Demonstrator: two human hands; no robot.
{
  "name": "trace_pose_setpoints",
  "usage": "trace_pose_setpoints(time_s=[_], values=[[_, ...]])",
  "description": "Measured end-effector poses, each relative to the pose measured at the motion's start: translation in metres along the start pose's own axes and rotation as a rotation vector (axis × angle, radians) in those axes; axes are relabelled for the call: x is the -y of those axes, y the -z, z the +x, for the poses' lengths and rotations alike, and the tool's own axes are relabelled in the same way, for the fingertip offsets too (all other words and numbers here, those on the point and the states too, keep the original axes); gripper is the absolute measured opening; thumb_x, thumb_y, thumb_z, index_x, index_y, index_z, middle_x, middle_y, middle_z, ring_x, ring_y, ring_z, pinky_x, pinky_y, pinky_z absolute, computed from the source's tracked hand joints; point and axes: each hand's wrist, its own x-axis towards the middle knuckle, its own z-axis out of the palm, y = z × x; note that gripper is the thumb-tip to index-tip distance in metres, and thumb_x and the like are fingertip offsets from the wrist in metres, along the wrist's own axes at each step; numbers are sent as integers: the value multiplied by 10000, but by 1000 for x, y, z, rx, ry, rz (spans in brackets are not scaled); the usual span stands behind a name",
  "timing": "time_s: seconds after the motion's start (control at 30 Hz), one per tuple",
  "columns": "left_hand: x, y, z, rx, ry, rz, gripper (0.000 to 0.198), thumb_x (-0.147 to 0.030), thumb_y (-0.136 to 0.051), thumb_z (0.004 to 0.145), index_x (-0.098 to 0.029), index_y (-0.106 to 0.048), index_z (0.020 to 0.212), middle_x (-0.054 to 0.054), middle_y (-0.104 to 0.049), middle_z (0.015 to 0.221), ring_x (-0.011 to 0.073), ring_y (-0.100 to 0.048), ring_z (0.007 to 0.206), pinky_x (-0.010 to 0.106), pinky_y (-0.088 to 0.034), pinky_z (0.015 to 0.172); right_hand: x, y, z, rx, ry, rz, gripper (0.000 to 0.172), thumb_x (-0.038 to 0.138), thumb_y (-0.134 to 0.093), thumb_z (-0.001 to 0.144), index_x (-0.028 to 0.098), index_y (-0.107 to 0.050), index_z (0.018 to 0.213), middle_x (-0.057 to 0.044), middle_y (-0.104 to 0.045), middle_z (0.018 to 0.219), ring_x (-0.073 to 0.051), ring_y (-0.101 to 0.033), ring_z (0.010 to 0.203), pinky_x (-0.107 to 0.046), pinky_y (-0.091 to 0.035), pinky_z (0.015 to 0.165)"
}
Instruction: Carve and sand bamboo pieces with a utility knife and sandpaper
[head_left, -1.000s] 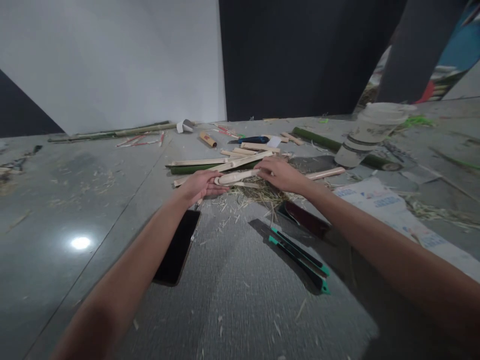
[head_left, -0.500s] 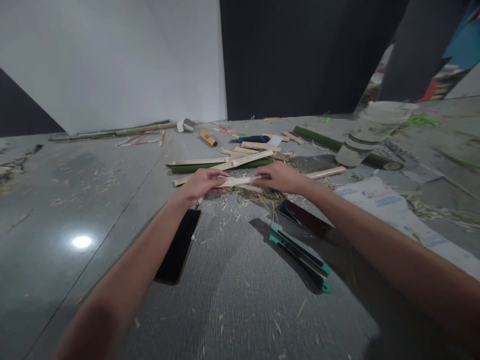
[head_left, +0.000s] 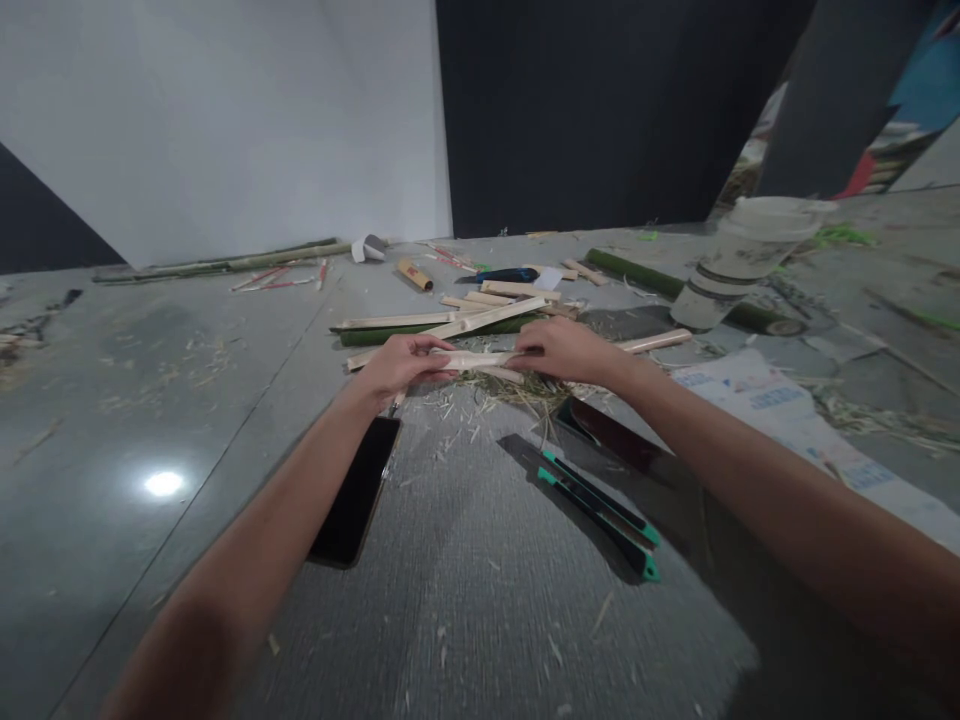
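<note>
A pale split bamboo strip (head_left: 474,360) is stretched between my two hands, low over the shavings. My left hand (head_left: 407,364) is closed on its left end, thumb above and fingers below. Around the right end my right hand (head_left: 559,350) is closed, its fingertips partly hidden. Just beyond lie more bamboo strips (head_left: 491,318) and a green bamboo piece (head_left: 375,337). Nearer to me is a folding-handled tool with black and teal handles (head_left: 600,510). A dark wide blade (head_left: 611,435) lies under my right forearm.
A black phone (head_left: 358,495) lies beside my left forearm. At right stand a white lidded cup (head_left: 739,260), a green bamboo pole (head_left: 637,273) and a printed plastic sheet (head_left: 780,410). A blue-black knife (head_left: 506,276) lies behind the strips. White and black panels (head_left: 630,110) rise at the back.
Both hands keep hold of the bamboo strip, which has shifted or turned very slightly. The view has moved a little; the things on the floor lie as before.
</note>
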Motion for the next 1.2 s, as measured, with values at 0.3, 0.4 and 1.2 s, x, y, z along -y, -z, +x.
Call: trace_pose_setpoints(time_s=[0.3, 0.4, 1.2], values=[[-5, 6, 4, -224, -153, -59, 105, -125, -797, 879, -141, -797, 983, 52, -802, 959, 123, -759, 801, 281, -654, 919, -10, 17, -3, 16, -68, 109, 293, 393, -540, 991, 226, -769, 913, -73, -775, 875, -218, -638, 712, -378, -427, 709], [-5, 7, 4, -258, -182, -82, 117, -133, -785, 893, -143, -796, 1009, 55, -807, 981, 120, -757, 810, 274, -655, 906, -15, 21, -5, -9, -99, 137, 213, 355, -592, 933, 230, -747, 858, -65, -751, 834, -219, -617, 715, -375, -408, 702], [-4, 12, 8, -256, -244, -134, 128, -148, -815, 893, -154, -812, 1021, 80, -830, 1001, 150, -797, 810, 315, -681, 919, -19, 27, -10, -290, -283, 188, 425, 372, -612, 960, 213, -748, 1330, -132, -783, 1231, -344, -711, 1095, -455, -531, 924]])
